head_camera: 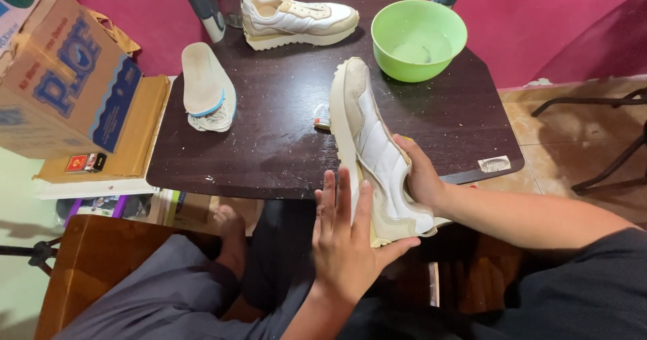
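A cream and white sneaker (369, 138) lies tilted on its side at the near edge of the dark table (269, 138), its toe pointing away from me. My right hand (419, 175) grips its heel part from the right. My left hand (347, 235) rests flat against the sole side near the heel, fingers spread. A second matching sneaker (296, 20) stands upright at the far side of the table. Two insoles (205, 87) lie stacked at the table's left edge.
A green plastic bowl (418, 38) with a little water stands at the far right of the table. A small object (322, 119) lies beside the held sneaker. A cardboard box (60, 70) sits on a shelf to the left. Chair legs (606, 144) show at the right.
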